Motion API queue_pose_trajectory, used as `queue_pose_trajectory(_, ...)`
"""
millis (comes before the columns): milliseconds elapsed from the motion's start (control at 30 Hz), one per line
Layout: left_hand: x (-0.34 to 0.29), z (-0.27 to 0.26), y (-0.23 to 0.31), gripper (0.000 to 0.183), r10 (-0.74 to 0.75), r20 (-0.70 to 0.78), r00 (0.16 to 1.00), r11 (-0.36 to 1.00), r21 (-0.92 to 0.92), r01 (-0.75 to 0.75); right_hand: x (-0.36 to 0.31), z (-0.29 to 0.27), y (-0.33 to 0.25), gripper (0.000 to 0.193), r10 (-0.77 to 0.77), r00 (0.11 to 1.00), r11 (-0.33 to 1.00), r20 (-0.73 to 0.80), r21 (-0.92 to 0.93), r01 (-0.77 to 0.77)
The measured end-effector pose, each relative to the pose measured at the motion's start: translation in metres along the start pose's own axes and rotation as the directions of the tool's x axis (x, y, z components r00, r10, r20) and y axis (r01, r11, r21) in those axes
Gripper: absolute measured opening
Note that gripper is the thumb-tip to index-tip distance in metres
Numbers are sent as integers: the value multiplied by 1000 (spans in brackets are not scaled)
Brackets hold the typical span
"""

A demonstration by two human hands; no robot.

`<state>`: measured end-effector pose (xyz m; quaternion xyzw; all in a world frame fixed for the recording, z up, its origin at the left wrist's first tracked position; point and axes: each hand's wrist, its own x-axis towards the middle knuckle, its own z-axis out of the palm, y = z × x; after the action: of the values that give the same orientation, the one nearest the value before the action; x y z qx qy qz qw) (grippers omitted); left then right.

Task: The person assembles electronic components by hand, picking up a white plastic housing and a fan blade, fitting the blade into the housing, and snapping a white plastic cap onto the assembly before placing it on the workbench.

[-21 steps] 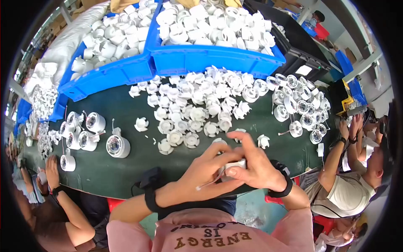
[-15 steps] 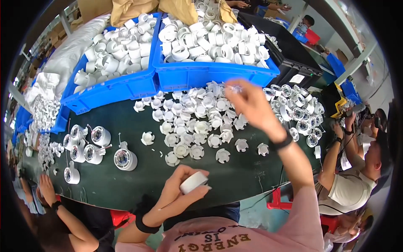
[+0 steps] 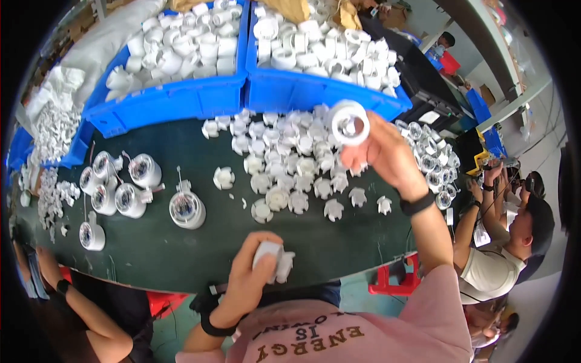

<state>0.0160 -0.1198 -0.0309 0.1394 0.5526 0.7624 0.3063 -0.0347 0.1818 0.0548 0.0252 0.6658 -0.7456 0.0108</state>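
Observation:
My left hand (image 3: 245, 272), close to the table's near edge, is closed around a white plastic housing (image 3: 267, 253). A white notched cap (image 3: 285, 267) sits against the housing's right side; whether they are joined I cannot tell. Farther out, my right hand (image 3: 387, 154) grips a white ring-shaped housing (image 3: 350, 123), its round opening showing. That hand is above the right side of a loose heap of white notched caps (image 3: 296, 151), in front of the right blue bin (image 3: 327, 95).
The left blue bin (image 3: 169, 104) also holds white housings. Assembled round units with wires (image 3: 187, 210) stand on the dark green table (image 3: 181, 260) at left. More clear-faced units (image 3: 431, 163) are heaped at right. Co-workers' arms (image 3: 91, 314) appear on both sides.
My right hand now shows a white ring-shaped housing in its grip. In my left hand the housing has turned, and a notched cap shows beside it. The whole view has shifted slightly.

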Motion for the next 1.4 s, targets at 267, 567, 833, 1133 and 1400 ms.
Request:
queue_pose_trajectory(267,26,36,1,27,349,43,936,900,262,-348,-105,64,59,45,366,904,928,220,-10,-373)
queue_pose_trajectory(567,26,42,-11,33,660,86,746,583,568,-581,-126,88,61,43,235,969,934,72,260,-246)
queue_pose_trajectory(833,23,45,0,53,65,-143,988,957,291,-21,-136,77,82,47,-382,920,846,88,-367,386)
queue_pose_trajectory(1133,27,62,-3,44,5,-165,986,988,155,21,-134,77,79,48,-575,811,642,106,-557,527)
queue_pose_trajectory(1400,24,69,-2,45,15,-90,996,977,215,5,-134,68,81,52,-610,775,593,165,-553,585)
